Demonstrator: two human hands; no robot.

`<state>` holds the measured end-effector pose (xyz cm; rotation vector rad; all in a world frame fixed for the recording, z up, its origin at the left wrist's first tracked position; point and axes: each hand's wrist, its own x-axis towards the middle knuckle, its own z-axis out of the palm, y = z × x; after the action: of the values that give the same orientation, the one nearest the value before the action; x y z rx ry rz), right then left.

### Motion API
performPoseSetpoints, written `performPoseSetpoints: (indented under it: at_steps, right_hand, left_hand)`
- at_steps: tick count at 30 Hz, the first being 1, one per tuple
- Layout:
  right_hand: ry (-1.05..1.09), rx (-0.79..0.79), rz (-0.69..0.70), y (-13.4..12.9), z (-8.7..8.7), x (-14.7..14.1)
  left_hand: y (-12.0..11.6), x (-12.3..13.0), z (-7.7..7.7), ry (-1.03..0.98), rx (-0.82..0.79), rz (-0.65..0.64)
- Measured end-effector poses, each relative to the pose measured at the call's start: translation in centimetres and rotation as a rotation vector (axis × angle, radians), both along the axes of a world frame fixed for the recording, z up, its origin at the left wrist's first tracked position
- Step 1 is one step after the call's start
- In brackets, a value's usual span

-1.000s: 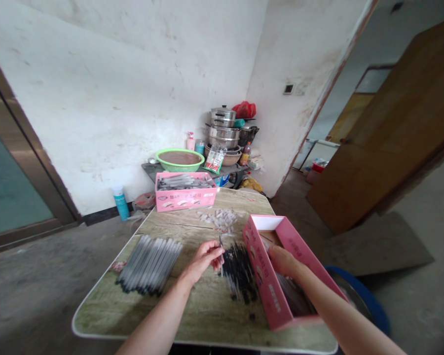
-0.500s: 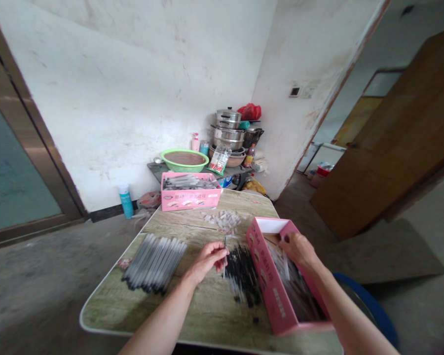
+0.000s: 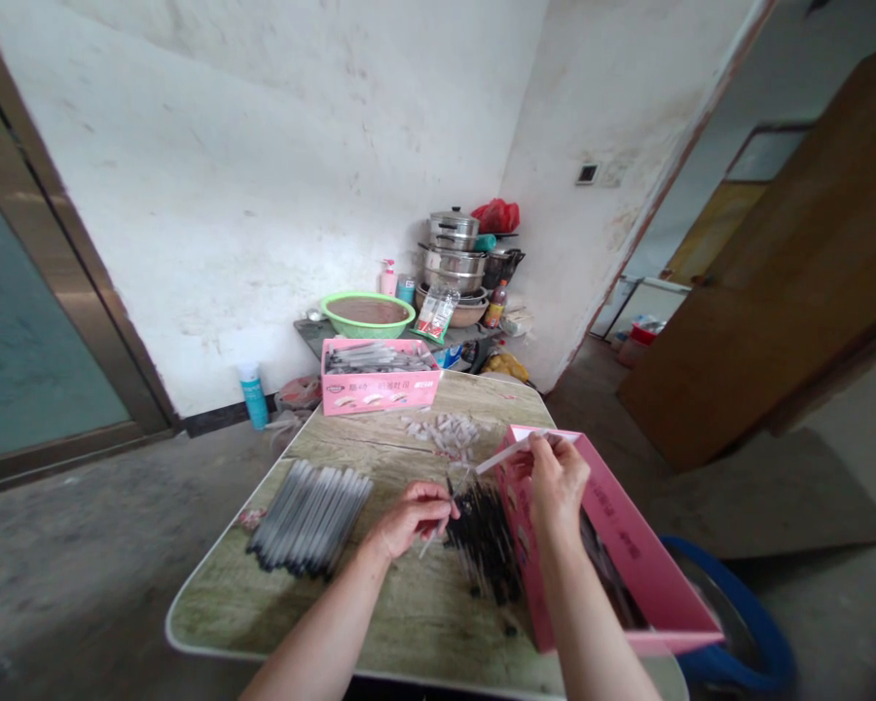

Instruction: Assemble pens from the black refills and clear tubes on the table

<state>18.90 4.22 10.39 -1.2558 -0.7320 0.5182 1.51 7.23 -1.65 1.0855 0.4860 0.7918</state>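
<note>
My left hand (image 3: 413,516) is closed in a pinch on a thin pen refill (image 3: 452,489) with a dark tip, just left of a pile of black-ended refills (image 3: 482,535). My right hand (image 3: 555,472) pinches a translucent white pen barrel (image 3: 502,455) over the left rim of the right pink box (image 3: 635,506). The barrel's free end points at the refill's tip, close to it; whether they touch I cannot tell. Past my right forearm, the box's inside is partly hidden. Left of my left hand, a neat row of grey pens (image 3: 310,516) lies on the table.
Small whitish pieces (image 3: 447,434) lie scattered mid-table (image 3: 401,623). A second pink box (image 3: 380,394), full of pens, stands at the far edge. Behind it are a green basin (image 3: 369,329) and stacked pots (image 3: 454,258). A blue tub (image 3: 770,633) stands on the floor at right.
My right hand has come up out of the right box and moved left with a pen barrel. The refill in my left hand has tilted. The right box's near end now reaches further right.
</note>
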Motion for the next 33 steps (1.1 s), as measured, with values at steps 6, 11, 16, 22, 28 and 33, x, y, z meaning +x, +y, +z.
performPoseSetpoints:
  at_steps: [6, 11, 16, 22, 28, 33]
  right_hand:
    - [-0.069, -0.044, -0.011, 0.2, 0.1, 0.8]
    - [-0.112, -0.106, 0.026, 0.1, -0.3, 0.8]
    - [-0.069, -0.137, 0.068, -0.5, -0.8, -0.5]
    - [0.069, -0.153, 0.047, -0.2, -4.3, -2.6]
    - [0.23, -0.167, 0.077, 0.5, -7.7, -3.4]
    - [0.311, -0.272, 0.279, 0.0, -9.4, -5.2]
  left_hand:
    - [-0.1, 0.0, -0.3, -0.002, 0.001, -0.015]
    - [-0.1, 0.0, -0.5, 0.003, -0.006, 0.0]
    - [-0.2, 0.2, -0.4, -0.028, -0.009, -0.007]
    - [0.0, 0.2, 0.7, -0.14, -0.027, 0.121]
    - [0.4, 0.7, 0.8, -0.035, -0.071, 0.345]
    - [0.9, 1.3, -0.2, 0.021, -0.134, 0.572]
